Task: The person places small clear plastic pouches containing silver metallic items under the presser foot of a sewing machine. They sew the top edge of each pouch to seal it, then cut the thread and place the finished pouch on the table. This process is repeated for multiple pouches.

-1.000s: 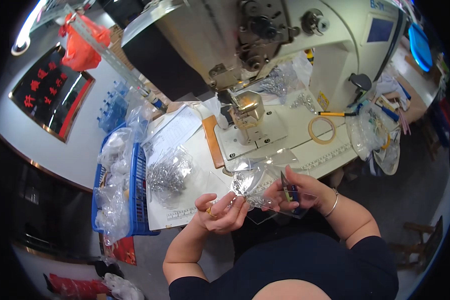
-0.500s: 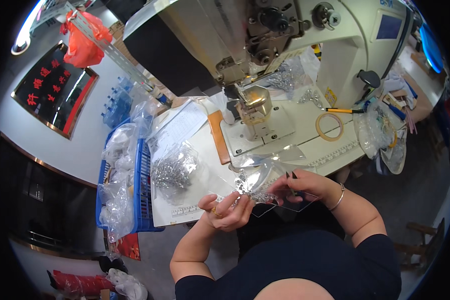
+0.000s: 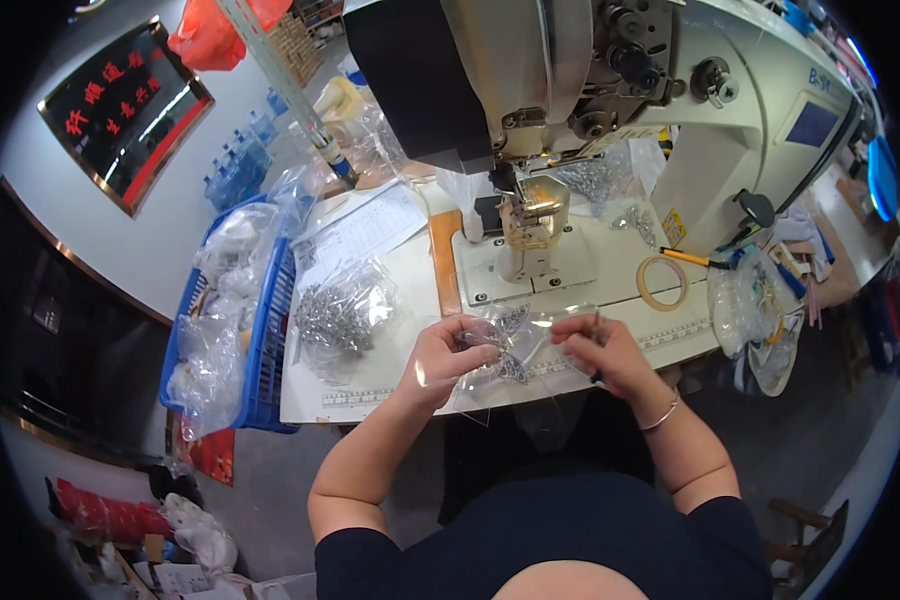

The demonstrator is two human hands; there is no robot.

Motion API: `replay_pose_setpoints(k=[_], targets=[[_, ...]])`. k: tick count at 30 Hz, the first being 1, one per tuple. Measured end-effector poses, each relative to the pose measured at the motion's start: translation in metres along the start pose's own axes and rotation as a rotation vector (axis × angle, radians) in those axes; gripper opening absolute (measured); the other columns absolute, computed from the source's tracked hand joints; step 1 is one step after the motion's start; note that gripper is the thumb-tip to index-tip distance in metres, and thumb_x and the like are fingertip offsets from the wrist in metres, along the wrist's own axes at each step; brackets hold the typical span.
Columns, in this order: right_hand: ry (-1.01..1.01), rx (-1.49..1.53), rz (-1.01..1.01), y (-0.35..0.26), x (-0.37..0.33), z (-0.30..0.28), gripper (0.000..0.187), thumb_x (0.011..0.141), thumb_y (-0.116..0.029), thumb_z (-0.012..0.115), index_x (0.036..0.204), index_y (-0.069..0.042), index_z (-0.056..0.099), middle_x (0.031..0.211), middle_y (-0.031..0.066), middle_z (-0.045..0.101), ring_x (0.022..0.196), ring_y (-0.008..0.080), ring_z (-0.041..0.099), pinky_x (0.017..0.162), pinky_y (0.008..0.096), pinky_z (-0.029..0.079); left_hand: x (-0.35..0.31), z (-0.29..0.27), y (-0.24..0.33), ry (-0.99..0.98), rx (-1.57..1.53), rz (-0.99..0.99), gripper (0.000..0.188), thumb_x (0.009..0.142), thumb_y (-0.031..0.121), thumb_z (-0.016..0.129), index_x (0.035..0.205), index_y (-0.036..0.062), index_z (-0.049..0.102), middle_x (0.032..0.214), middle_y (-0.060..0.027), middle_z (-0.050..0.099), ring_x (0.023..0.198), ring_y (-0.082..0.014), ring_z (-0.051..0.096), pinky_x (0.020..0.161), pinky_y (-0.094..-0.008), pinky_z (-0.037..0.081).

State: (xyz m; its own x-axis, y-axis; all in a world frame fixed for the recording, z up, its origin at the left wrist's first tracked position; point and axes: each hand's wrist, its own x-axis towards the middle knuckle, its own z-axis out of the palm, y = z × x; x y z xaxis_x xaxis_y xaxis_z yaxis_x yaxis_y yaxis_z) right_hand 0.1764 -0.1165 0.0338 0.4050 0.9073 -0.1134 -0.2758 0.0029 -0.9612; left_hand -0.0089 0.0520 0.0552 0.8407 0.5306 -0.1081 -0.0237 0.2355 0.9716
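Observation:
My left hand pinches the edge of a clear plastic sheet. On that sheet sits a silver, glittering butterfly-shaped ornament, its wings spread beside my fingertips. A short way to the right, my right hand is closed around a small dark pointed tool, mostly hidden by the fingers; its exact kind cannot be made out. Both hands are over the table's front edge, just in front of the sewing machine. Left of my left hand lies a clear bag of small silver pieces.
A blue plastic basket full of clear bags stands at the table's left. An orange-brown strip lies beside the machine bed. To the right are a tape roll, a yellow pen and clear bags. A paper sheet lies behind.
My hands have risen farther over the table and moved apart. The butterfly ornament now lies spread and visible by my left hand. The view has shifted slightly.

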Motion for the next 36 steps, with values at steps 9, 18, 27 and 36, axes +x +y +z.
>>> replay_pose_setpoints(k=[9, 18, 27, 36], targets=[[0.285, -1.043, -1.252, -0.048, -0.025, 0.009, 0.064, 0.068, -0.031, 0.078, 0.116, 0.001, 0.051, 0.107, 0.0125, 0.051, 0.076, 0.0180, 0.050, 0.061, 0.0253, 0.043, 0.009, 0.001, -0.008, -0.072, 0.281, -0.176, 0.033, 0.070, 0.005, 0.071, 0.100, -0.0017, 0.060, 0.079, -0.0025, 0.061, 0.070, -0.0078, 0.057, 0.066, -0.0216, 0.047], [0.564, -1.224, -1.089, -0.049, -0.008, 0.027, 0.075, 0.059, -0.034, 0.081, 0.120, -0.004, 0.050, 0.121, 0.0131, 0.052, 0.111, 0.0315, 0.051, 0.086, 0.0361, 0.047, 0.006, 0.013, -0.003, -0.142, 0.401, -0.196, 0.032, 0.071, 0.006, 0.070, 0.101, -0.0016, 0.061, 0.080, -0.0028, 0.063, 0.071, -0.0073, 0.058, 0.066, -0.0211, 0.047], [-0.032, -0.951, -0.377, -0.020, 0.009, 0.025, 0.033, 0.058, -0.024, 0.084, 0.083, -0.011, 0.068, 0.090, 0.0045, 0.060, 0.098, 0.0244, 0.054, 0.079, 0.0331, 0.046, 0.000, 0.023, -0.005, -0.183, 0.387, -0.131, 0.031, 0.072, 0.009, 0.073, 0.097, -0.0018, 0.059, 0.080, -0.0024, 0.063, 0.071, -0.0068, 0.058, 0.065, -0.0204, 0.047], [-0.017, -0.895, -0.561, -0.009, 0.009, 0.019, 0.019, 0.060, -0.018, 0.082, 0.071, -0.010, 0.068, 0.075, -0.0002, 0.059, 0.080, 0.0188, 0.053, 0.070, 0.0313, 0.045, 0.007, 0.023, -0.007, -0.202, 0.408, -0.188, 0.042, 0.072, 0.008, 0.072, 0.108, -0.0016, 0.053, 0.078, -0.0017, 0.061, 0.071, -0.0068, 0.056, 0.066, -0.0207, 0.045]])
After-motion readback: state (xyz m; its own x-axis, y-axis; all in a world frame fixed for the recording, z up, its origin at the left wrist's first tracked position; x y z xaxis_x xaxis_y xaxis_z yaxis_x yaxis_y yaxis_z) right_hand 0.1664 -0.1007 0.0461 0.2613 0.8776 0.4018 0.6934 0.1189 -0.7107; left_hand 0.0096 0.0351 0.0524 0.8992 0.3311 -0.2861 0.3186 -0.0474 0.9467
